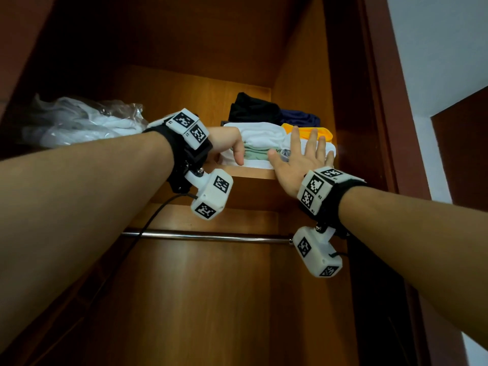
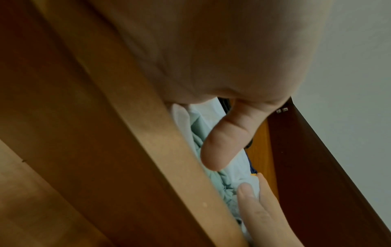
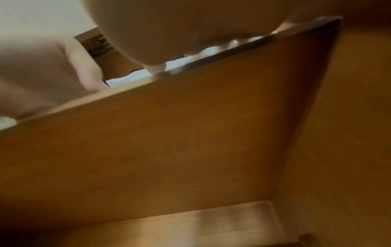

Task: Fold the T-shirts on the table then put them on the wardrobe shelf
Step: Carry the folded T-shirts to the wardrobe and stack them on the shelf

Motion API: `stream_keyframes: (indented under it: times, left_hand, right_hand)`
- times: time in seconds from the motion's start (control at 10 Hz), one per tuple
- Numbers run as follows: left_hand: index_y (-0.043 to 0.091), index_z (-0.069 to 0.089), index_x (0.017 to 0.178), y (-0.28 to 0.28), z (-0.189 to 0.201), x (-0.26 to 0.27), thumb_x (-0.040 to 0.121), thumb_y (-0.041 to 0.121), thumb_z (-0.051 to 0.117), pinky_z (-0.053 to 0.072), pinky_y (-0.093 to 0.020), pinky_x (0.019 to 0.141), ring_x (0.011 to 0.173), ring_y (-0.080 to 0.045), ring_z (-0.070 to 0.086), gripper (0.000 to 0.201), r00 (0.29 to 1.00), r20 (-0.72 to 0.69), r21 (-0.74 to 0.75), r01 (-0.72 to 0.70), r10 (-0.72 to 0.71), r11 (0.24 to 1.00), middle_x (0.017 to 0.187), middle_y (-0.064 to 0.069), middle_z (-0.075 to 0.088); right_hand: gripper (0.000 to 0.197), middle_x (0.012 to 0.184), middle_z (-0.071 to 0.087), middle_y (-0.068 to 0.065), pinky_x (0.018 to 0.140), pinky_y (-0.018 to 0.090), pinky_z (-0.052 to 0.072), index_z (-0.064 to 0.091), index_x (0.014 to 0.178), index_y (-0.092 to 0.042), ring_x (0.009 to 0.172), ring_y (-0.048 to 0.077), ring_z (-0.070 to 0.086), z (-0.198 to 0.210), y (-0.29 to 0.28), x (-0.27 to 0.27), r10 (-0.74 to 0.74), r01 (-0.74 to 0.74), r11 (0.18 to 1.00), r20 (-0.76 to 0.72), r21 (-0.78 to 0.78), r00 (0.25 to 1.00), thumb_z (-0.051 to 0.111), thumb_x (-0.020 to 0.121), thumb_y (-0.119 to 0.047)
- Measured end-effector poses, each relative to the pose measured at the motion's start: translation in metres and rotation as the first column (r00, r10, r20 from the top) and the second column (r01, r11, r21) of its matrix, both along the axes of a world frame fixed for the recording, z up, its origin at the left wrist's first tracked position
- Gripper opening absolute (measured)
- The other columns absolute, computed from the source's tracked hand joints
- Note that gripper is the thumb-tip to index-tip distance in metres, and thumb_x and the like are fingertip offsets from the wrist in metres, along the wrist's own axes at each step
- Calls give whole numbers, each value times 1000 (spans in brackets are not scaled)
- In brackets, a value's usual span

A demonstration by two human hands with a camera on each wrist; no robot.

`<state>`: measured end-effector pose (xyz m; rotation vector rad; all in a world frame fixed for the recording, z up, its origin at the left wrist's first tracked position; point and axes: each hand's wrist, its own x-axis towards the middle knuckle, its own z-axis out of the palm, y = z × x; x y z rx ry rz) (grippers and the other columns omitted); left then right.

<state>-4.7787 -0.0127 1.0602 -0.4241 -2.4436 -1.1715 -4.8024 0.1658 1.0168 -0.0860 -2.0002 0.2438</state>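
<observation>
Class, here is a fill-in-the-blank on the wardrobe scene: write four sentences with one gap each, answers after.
1. The right hand presses the stack of folded T-shirts with ____ fingers.
2. The stack rests on the wardrobe ____.
3. The plastic bag lies to the ____ of the stack.
4. Below the shelf runs a metal ____.

Answers: straight; shelf; left; rail

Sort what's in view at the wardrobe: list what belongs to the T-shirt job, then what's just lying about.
Job:
- folded T-shirt stack, white and pale green, at the shelf's front
- wardrobe shelf
- left hand, thumb on the stack
- right hand, flat against the stack

Lying about:
- plastic-wrapped white bundle
- black, navy and orange clothes behind
- hanging rail
</observation>
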Motion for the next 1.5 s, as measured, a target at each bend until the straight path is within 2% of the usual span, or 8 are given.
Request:
stream_keyframes:
  times: [0.2, 0.3, 0.4, 0.5, 0.8, 1.2, 1.4, 1.5]
  left_hand:
    - [3, 46, 126, 7, -6, 7, 72, 16, 63, 40, -24, 56, 64, -26, 46, 59, 999, -44, 6, -27, 27, 1000, 97, -15, 48]
    - [-11, 60, 100, 14, -5, 22, 90, 3, 54, 31, -26, 51, 58, -21, 38, 18, 974, -210, -37, -96, 86, 995, 90, -19, 53]
    - [0, 47, 65, 1, -7, 25, 96, 4, 51, 36, -24, 47, 59, -20, 36, 32, 933, -312, -20, -194, 178, 981, 84, -21, 48]
    - [8, 67, 100, -17, -17, 35, 93, 12, 54, 34, -5, 40, 65, -9, 44, 16, 920, -361, 72, -134, 151, 988, 90, -2, 54]
    - [5, 66, 107, -32, -62, 71, 77, 6, 61, 52, -44, 91, 102, -18, 64, 30, 926, -375, 622, 219, 41, 752, 108, -6, 68]
    - [10, 66, 100, -101, -162, 121, 75, 22, 63, 52, -36, 79, 84, -20, 73, 27, 988, -124, 658, 16, 88, 753, 90, -4, 77]
    - [10, 67, 95, -165, -213, 137, 77, 26, 64, 51, -35, 76, 76, -20, 74, 25, 994, 10, 629, -90, 108, 772, 81, -3, 77]
    - [9, 68, 90, -196, -235, 149, 80, 26, 63, 50, -32, 76, 69, -20, 71, 21, 995, 67, 586, -101, 77, 804, 79, -4, 76]
  right_hand:
    - [78, 158, -23, 7, 118, 50, -10, -13, 153, -30, 146, 29, -21, -4, 0, -2, -14, 14, 1000, -9, -10, 1000, 19, 92, -69]
    - [79, 159, -21, 10, 118, 51, -9, -11, 153, -31, 145, 32, -20, -3, -7, 3, -22, 20, 995, -18, -94, 1000, 21, 92, -69]
    - [79, 161, -12, 12, 118, 52, -6, -2, 154, -27, 146, 35, -14, -5, -16, 12, -5, -7, 987, -76, -160, 997, 28, 93, -66]
    - [77, 161, 3, 12, 119, 51, -1, 15, 152, -20, 148, 34, -3, -7, -21, 20, 25, -54, 978, -141, -201, 990, 42, 92, -58]
    - [60, 135, 41, 8, 106, 42, 32, 43, 128, -15, 127, 30, 35, -33, -72, 63, 223, -266, 958, -301, -108, 927, 60, 80, -46]
    - [22, 81, 65, 6, 56, 24, 43, 64, 83, -14, 60, 21, 56, -119, -155, 111, 573, -497, 801, 188, -332, 798, 56, 77, -34]
    - [31, 94, 68, 13, 38, 16, 43, 59, 116, 5, 56, 17, 57, -180, -215, 116, 764, -457, 604, 310, -653, 566, 58, 90, -12]
    - [26, 86, 71, 10, 54, 22, 50, 64, 106, 1, 69, 18, 66, -212, -248, 123, 764, -396, 612, 383, -685, 519, 63, 84, -12]
